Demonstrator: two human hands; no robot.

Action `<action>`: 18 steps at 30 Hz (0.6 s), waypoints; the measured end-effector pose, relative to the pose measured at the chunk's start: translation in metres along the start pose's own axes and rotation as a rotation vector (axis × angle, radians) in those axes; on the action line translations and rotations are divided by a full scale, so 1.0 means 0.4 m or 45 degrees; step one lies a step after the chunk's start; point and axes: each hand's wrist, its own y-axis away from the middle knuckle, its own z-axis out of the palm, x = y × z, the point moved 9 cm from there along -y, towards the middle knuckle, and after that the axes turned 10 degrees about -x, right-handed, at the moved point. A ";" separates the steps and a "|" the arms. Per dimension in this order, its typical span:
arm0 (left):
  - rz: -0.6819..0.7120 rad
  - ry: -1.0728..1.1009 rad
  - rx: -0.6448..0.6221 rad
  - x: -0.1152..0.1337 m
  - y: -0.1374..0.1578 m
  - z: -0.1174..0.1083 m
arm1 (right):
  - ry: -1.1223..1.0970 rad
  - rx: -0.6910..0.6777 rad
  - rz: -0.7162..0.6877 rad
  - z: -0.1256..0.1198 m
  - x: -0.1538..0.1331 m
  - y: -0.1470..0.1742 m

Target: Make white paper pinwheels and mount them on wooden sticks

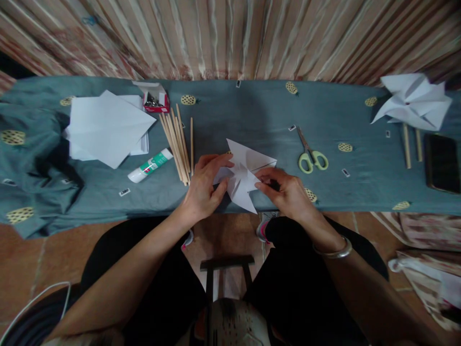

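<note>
A white paper pinwheel, cut and partly folded, lies near the front edge of the cloth-covered table between my hands. My left hand rests at its left side, thumb and fingers spread on the paper. At its right side my right hand pinches a corner of the paper between thumb and fingers. Just right of that hand are scissors with pale green handles. To the left of my left hand lie several wooden sticks and a glue stick.
A stack of white paper sheets sits at the left, beside an open red box of small metal pieces. Finished paper pinwheels on sticks and a black phone lie at the far right. A pleated curtain hangs behind the table.
</note>
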 end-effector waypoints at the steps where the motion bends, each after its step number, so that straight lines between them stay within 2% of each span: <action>1: 0.000 -0.003 0.010 -0.002 0.000 -0.004 | -0.001 0.005 -0.023 0.001 -0.004 -0.001; 7: -0.019 -0.024 0.050 -0.005 0.000 -0.016 | 0.052 0.068 -0.094 -0.001 -0.023 -0.006; 18: 0.009 0.012 -0.023 -0.004 0.003 0.017 | 0.049 0.104 -0.001 -0.005 -0.019 -0.012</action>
